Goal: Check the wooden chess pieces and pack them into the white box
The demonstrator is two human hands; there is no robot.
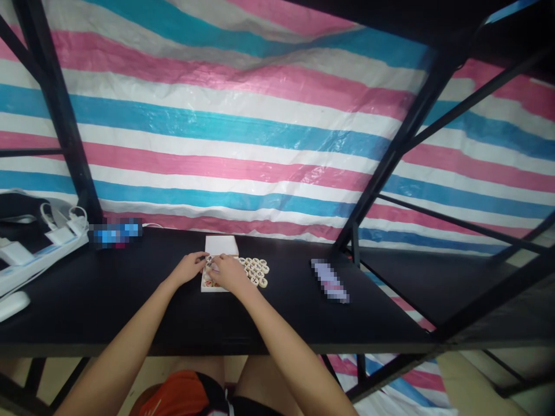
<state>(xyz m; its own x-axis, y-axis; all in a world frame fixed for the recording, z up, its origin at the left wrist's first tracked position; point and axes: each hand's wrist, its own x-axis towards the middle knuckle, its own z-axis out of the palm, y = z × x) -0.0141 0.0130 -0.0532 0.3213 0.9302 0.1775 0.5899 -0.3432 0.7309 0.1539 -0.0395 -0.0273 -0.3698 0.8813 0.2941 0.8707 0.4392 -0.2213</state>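
A white box (203, 287) on the black table holds round xiangqi pieces (208, 283) with red and black characters. Its white lid (221, 245) lies behind it. My left hand (189, 268) is at the box's left side, fingers stretched apart near its back left corner. Above the box, my right hand (229, 273) has its fingers spread over the pieces and hides much of the inside. I see no piece lifted in either hand. Just right of that hand, loose xiangqi pieces (259, 274) with black characters lie in a cluster.
A phone (329, 281), blurred out, rests at the right on the black table (173, 329). White power strips with chargers (60, 234) and cables occupy the left end. Behind stands a striped plastic sheet (225, 133), framed by dark metal posts (390, 156).
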